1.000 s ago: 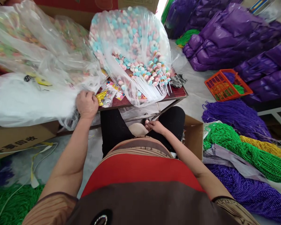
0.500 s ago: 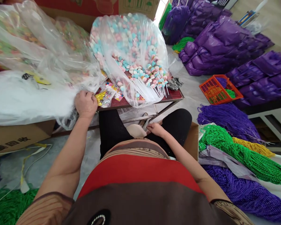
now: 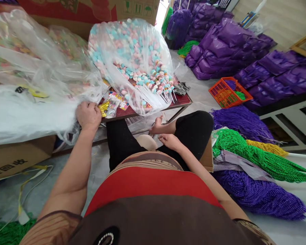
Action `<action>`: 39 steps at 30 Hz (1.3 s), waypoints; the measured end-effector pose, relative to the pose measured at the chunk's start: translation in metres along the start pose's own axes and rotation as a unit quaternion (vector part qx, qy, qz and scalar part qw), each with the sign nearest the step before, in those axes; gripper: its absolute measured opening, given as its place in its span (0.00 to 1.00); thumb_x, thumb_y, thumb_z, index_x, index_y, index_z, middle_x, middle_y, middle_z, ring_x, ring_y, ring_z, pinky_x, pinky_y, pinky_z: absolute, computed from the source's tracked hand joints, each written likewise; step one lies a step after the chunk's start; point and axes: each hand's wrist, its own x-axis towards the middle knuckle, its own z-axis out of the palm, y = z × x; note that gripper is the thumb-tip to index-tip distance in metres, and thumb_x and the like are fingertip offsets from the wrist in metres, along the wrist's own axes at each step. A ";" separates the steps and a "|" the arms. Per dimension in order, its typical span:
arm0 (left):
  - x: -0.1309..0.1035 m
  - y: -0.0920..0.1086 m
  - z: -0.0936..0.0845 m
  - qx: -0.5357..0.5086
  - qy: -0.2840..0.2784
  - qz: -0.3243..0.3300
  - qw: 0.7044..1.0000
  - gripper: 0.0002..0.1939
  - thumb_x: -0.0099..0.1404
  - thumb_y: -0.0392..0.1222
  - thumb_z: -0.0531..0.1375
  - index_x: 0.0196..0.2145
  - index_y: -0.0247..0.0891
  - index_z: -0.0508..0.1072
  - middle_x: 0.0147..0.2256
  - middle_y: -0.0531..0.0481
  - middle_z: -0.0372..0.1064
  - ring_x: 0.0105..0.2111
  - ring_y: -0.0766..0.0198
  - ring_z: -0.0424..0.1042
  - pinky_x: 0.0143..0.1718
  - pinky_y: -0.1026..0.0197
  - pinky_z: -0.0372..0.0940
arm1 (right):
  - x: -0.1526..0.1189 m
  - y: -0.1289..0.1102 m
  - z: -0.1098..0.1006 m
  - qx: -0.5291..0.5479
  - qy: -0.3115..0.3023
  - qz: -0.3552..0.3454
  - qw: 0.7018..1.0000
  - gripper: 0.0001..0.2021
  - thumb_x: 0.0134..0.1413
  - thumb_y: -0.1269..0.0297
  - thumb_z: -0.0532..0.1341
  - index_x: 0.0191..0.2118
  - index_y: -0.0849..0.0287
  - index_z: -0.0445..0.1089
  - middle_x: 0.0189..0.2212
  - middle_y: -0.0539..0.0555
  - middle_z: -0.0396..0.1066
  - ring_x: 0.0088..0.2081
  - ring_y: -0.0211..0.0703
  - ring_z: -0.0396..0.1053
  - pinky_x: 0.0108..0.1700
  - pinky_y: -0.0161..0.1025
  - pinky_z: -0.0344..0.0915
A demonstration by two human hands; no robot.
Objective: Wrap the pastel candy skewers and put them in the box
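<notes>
My left hand (image 3: 88,115) rests at the table's near edge with its fingers curled closed; whatever they may hold is hidden. Right beside its fingertips lies a bunch of gold twist ties (image 3: 103,109), next to small printed plastic packets (image 3: 115,102). A large clear bag of pink, blue and white candies (image 3: 132,44) stands on the dark red table (image 3: 185,99). Candies threaded on white sticks (image 3: 161,79) lie at the bag's mouth. Down on my thigh, my right hand (image 3: 169,141) lies with its fingers folded in and nothing visible in them.
Clear bags of multicoloured pieces (image 3: 22,51) and a white plastic bundle (image 3: 28,115) lie to the left. Purple packages (image 3: 226,44) are piled at the back right, behind an orange basket (image 3: 225,97). Green cords (image 3: 257,156) and purple cords (image 3: 260,195) lie on the right.
The view has swung a little to the right, so the table and bags sit further left. My bare foot now shows beneath the table. Both hands keep their places.
</notes>
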 end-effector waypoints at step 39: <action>-0.006 -0.001 0.008 -0.010 0.032 -0.008 0.999 0.18 0.67 0.38 0.50 0.44 0.35 0.79 0.47 0.32 0.72 0.50 0.41 0.69 0.52 0.43 0.60 | 0.073 -0.016 0.051 0.039 -0.119 -0.115 0.985 0.14 0.64 0.68 0.58 0.46 0.59 0.82 0.42 0.58 0.83 0.44 0.47 0.80 0.51 0.38 0.71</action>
